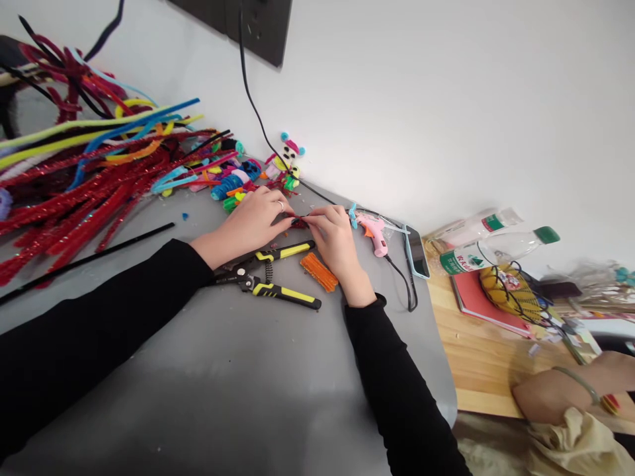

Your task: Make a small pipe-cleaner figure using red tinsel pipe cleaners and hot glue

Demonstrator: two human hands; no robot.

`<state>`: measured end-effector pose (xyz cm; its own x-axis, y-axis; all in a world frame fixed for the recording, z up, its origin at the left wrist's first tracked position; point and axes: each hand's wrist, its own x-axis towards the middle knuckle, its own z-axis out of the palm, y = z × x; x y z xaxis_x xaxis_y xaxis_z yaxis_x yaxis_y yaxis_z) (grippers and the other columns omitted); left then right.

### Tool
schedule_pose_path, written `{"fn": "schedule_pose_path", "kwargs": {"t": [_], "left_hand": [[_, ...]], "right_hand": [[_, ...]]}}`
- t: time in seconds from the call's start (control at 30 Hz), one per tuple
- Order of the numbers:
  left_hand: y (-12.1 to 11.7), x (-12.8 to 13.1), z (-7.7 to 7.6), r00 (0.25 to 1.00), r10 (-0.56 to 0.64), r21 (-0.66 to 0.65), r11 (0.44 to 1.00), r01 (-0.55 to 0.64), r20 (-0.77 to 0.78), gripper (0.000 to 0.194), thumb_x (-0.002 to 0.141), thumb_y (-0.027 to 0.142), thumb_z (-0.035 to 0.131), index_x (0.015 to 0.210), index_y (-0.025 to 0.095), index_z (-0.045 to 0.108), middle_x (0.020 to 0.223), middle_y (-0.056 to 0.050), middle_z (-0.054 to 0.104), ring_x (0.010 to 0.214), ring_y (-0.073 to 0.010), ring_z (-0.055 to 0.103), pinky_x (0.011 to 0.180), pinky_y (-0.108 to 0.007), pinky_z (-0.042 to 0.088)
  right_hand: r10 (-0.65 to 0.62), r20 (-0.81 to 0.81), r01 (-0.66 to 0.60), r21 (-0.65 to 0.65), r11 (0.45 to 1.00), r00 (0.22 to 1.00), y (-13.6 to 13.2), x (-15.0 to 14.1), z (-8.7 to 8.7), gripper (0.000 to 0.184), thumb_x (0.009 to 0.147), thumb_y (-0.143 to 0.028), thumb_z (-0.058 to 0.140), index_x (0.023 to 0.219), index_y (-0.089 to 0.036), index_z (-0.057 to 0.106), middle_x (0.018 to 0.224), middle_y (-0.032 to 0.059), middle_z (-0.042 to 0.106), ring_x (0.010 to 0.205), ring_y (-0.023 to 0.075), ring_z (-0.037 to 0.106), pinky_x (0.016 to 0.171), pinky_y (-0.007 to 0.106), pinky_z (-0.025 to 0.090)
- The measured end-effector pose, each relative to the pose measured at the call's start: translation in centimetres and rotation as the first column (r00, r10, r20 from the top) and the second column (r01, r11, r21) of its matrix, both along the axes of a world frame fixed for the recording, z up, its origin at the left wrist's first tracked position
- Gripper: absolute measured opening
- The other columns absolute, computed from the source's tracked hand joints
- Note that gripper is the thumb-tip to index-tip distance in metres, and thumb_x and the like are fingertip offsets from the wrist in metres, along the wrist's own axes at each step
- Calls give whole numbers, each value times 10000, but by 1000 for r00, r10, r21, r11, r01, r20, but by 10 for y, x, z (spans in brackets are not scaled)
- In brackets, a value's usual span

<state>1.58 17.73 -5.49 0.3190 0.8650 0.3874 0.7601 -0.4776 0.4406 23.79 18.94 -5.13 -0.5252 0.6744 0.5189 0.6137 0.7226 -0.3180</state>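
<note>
My left hand (248,225) and my right hand (337,244) meet on the grey table (238,370), fingers pinched together on a small red pipe-cleaner piece (299,223) between them. A ring shows on a left finger. Black and yellow pliers (270,281) lie just in front of my left wrist. A short orange pipe-cleaner coil (318,272) rests beside my right hand. Both arms wear black sleeves.
A heap of red and coloured pipe cleaners (84,178) fills the left. Small finished figures (282,162) stand by the wall. A pink glue gun (374,233), its black cable and a phone (417,251) lie right. Bottles (496,248), a red notebook and another person's arm (565,393) are on the wooden table.
</note>
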Motion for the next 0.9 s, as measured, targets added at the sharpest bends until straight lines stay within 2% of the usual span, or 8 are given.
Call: {"fn": "schedule_pose_path", "kwargs": {"t": [0.27, 0.47, 0.9], "left_hand": [[1, -3, 0, 998, -50, 19, 999, 49, 38, 278, 981, 311, 546, 1033, 216, 802, 1084, -101, 735, 1051, -304, 606, 955, -469, 516], [0, -1, 0, 999, -48, 30, 998, 48, 14, 272, 973, 285, 564, 1053, 217, 815, 1081, -101, 734, 1070, -309, 605, 965, -475, 500], [5, -1, -6, 997, -60, 36, 998, 59, 38, 239, 964, 271, 598, 996, 185, 819, 1064, -100, 750, 1049, -307, 615, 953, -471, 498]], "right_hand": [[-1, -6, 0, -28, 1000, 1000, -2, 2, 2, 275, 1076, -232, 521, 1211, -255, 759, 1181, 100, 739, 1135, 275, 580, 1020, 476, 526], [-9, 35, 10, -50, 999, 999, -1, 4, 3, 246, 1076, -258, 546, 1149, -292, 778, 1224, 72, 736, 1174, 279, 554, 1065, 497, 481], [-16, 30, 19, -84, 996, 999, 10, -2, 2, 234, 1040, -202, 601, 983, -281, 814, 1130, 76, 727, 1142, 286, 548, 1037, 488, 472]]}}
